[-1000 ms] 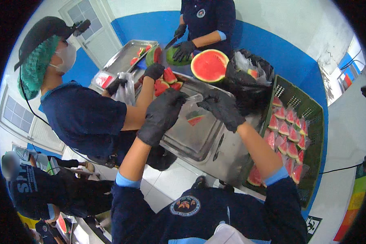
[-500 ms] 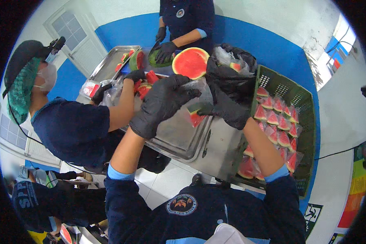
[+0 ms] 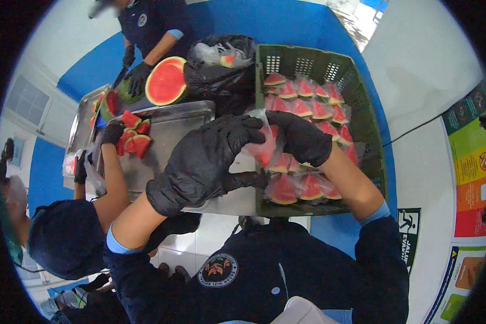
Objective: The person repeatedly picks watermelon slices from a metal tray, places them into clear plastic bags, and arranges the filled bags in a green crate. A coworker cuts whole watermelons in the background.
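A watermelon slice in a clear plastic bag (image 3: 264, 147) hangs between my two black-gloved hands, by the near left part of the green crate (image 3: 373, 162). The fingers of my left hand (image 3: 208, 154) pinch the bag's upper left side, while its thumb points away below. My right hand (image 3: 302, 139) holds the top of the bag from the other side, its fingertips partly hidden. Under and beyond my right hand, rows of bagged watermelon slices (image 3: 301, 108) lie in the crate.
A metal tray (image 3: 191, 110) with several cut watermelon pieces (image 3: 136, 144) lies left of the crate. Behind it are a halved watermelon (image 3: 166, 81) and a black plastic bag (image 3: 221, 78). One co-worker's gloved hands (image 3: 112, 132) work at the left; another's hand (image 3: 140, 78) rests on a melon.
My view has turned to the right. My hands have carried the bagged slice from over the metal tray to the crate's left side, and both now grip the bag near its top.
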Action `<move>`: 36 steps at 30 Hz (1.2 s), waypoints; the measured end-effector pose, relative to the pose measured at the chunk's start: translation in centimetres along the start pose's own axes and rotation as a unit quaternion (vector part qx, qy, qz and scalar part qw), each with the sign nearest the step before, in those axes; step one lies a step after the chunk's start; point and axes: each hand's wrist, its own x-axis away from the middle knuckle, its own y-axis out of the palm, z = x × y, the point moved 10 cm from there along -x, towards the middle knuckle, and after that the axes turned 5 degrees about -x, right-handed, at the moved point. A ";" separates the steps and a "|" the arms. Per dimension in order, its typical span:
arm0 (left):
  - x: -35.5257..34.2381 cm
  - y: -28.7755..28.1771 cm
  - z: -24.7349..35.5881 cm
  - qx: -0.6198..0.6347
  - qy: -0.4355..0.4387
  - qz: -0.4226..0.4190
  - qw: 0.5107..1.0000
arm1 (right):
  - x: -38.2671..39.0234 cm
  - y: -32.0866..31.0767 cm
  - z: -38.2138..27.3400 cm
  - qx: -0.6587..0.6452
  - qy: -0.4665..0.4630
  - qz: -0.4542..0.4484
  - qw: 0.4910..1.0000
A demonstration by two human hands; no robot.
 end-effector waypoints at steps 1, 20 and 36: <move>-0.9 0.2 0.5 0.024 0.014 0.019 0.999 | 1.1 -1.2 0.0 0.003 0.004 0.011 1.000; -3.7 31.4 -4.8 -0.082 0.120 -0.311 0.939 | 7.5 -10.4 13.6 0.534 0.119 -0.107 0.830; -0.7 35.5 -6.7 -0.164 -0.144 -0.312 0.925 | 8.3 -8.1 12.3 0.548 0.113 -0.153 0.815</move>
